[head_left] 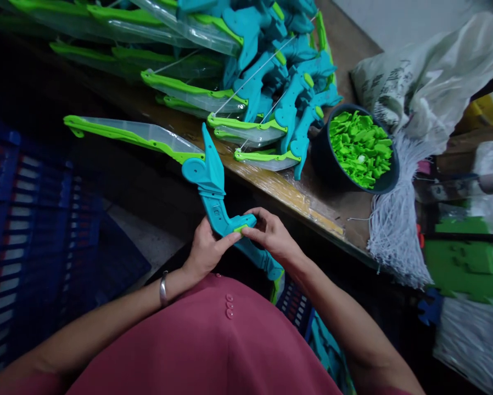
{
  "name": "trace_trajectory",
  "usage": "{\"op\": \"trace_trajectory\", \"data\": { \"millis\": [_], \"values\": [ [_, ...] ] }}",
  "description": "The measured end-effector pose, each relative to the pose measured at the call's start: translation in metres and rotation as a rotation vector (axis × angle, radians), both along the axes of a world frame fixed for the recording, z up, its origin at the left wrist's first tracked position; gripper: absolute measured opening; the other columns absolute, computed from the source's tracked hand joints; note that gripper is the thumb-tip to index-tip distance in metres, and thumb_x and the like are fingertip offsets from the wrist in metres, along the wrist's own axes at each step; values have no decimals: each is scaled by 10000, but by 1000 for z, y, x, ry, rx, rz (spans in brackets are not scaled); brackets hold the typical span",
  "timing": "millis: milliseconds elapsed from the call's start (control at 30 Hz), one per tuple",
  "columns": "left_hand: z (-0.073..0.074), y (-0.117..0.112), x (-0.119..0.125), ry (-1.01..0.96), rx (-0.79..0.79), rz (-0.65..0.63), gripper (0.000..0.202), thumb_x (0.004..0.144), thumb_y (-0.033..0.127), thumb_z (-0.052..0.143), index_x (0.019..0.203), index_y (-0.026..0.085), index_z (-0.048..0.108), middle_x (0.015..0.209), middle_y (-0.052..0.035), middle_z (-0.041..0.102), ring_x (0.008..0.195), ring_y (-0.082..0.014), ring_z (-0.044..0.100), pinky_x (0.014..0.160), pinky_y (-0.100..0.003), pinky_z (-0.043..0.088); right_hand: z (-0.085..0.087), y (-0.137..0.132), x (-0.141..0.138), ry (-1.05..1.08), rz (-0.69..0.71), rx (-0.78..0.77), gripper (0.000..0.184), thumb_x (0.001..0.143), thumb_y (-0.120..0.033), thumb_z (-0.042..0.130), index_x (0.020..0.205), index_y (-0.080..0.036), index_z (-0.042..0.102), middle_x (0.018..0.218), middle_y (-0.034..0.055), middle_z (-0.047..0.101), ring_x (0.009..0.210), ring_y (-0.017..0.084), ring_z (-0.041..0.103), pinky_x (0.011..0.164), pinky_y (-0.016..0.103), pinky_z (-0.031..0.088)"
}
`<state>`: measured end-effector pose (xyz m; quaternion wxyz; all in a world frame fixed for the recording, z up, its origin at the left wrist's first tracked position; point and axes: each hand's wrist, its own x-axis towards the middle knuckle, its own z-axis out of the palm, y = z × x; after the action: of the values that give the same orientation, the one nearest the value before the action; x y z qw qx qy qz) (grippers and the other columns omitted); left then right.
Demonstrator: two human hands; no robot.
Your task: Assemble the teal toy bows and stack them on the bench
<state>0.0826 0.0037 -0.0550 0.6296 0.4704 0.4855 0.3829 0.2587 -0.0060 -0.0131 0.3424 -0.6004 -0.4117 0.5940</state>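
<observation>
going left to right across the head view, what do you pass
blue crate → left hand gripping the toy bow → right hand on the bow's small green piece → dark bucket of green parts → bundle of white strings → green foam sheet

Toy bow (207,181): moulded plastic, teal body smooth with a dull satin sheen, lime-green limb edging (118,136) matt, limb panels clear glossy plastic. Small green clip (241,227) on it: matt plastic. Stack of bows (246,71) on the bench: same plastics, thin white cord strung across. Bench (312,203): worn brown wood, front part under glossy clear film, wrinkled. Tub (324,159): dark smooth plastic, filled with matt lime plastic parts (359,145). Cord bundle (395,230): white fibrous string, frayed look. Sack (427,77): woven white plastic, crinkled, slight sheen. Crate (28,219): blue ribbed plastic. Bracelet (163,288) on left wrist: polished metal. Shirt (213,345): pink matt cloth, plastic buttons.
</observation>
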Motion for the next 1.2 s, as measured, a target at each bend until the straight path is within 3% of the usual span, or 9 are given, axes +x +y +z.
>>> {"op": "trace_trajectory", "data": {
  "millis": [300,433,533,633,667,767,833,967,1200],
  "values": [
    [-1,4,-9,148,31,3,349,730,373,830,965,211,630,900,-46,712,859,-265,673,834,-409,542,-9,2,-9,-10,-44,69,369,732,-388,800,983,-199,605,763,-32,601,667,128,561,615,247,479],
    [8,8,-22,4,-247,-84,445,644,340,893,997,213,654,963,-74,732,891,-318,692,680,-409,611,3,-6,-15,-189,-44,181,398,756,-449,815,1012,-191,653,794,-15,620,633,116,557,549,217,461],
    [7,13,-37,-258,-564,-115,470,660,339,892,1056,200,682,1067,-111,735,983,-353,698,668,-440,646,37,-3,-2,-218,304,344,437,732,-487,848,1037,-209,706,944,15,677,710,126,621,583,213,506],
    [2,16,-46,-430,-771,40,224,808,329,776,959,176,712,992,-114,751,912,-294,726,727,-409,655,76,19,44,-172,638,355,282,810,-454,791,977,-230,755,939,-3,726,830,157,692,740,251,555],
    [2,17,-46,-441,-821,104,127,854,289,723,900,171,709,927,-102,752,848,-262,731,716,-383,657,84,30,66,-232,563,364,227,871,-435,728,946,-223,762,903,-11,733,823,147,696,755,250,545],
    [6,20,-41,-404,-916,258,134,895,119,597,792,155,674,782,-66,730,726,-203,726,675,-331,655,91,70,143,-604,-14,460,291,946,-375,609,834,-148,751,776,-8,703,655,83,623,636,213,457],
    [15,23,-36,-396,-931,313,148,873,56,556,819,139,667,802,-83,738,765,-223,746,685,-351,659,83,92,190,-840,-186,482,295,938,-278,600,745,-99,731,739,7,687,629,53,579,638,215,416],
    [30,27,-35,-459,-899,303,238,801,14,530,982,98,659,1028,-189,755,975,-338,751,764,-449,657,61,113,245,-1057,-226,479,261,854,-133,661,598,-84,675,634,-9,633,578,16,489,644,226,377],
    [27,25,-37,-621,-881,139,344,799,93,562,1133,68,641,1231,-247,705,1137,-375,693,931,-461,599,49,114,267,-1066,-182,477,424,1031,-282,505,659,-119,626,650,-41,565,588,55,555,652,216,461]
  ]
}}
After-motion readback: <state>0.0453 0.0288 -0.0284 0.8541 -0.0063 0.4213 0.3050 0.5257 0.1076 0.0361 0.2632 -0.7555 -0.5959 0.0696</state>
